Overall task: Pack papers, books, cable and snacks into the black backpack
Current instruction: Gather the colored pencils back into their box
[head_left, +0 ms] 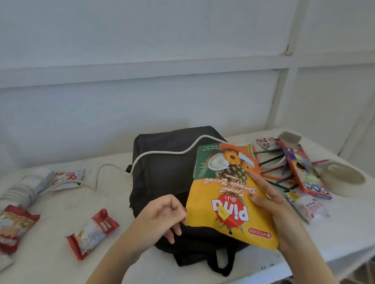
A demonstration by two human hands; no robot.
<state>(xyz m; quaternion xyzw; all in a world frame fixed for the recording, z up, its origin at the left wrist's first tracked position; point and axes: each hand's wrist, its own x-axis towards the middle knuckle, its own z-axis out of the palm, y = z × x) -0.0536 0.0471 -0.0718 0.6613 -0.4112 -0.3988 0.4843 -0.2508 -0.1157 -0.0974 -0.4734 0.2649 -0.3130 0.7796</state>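
Pineapple biscuit pouch (227, 200) pinched at right edge by right hand (283, 217) above black backpack (163, 168); left hand (163, 214) curled alongside, grip unclear.

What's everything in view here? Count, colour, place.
backpack: 1, black, table centre
cable: 1, white, draped over backpack, trailing left
biscuit pouch: 1, yellow-orange, held over backpack
snack packets: at least 4, red-white, mostly table left
pencil box: 1, multicolour, table right
loose pencils: several, mixed colours, by box
round object: 1, beige, far right
table: 1, white
left hand: 1, curled, at pouch's left edge
right hand: 1, gripping pouch's right edge
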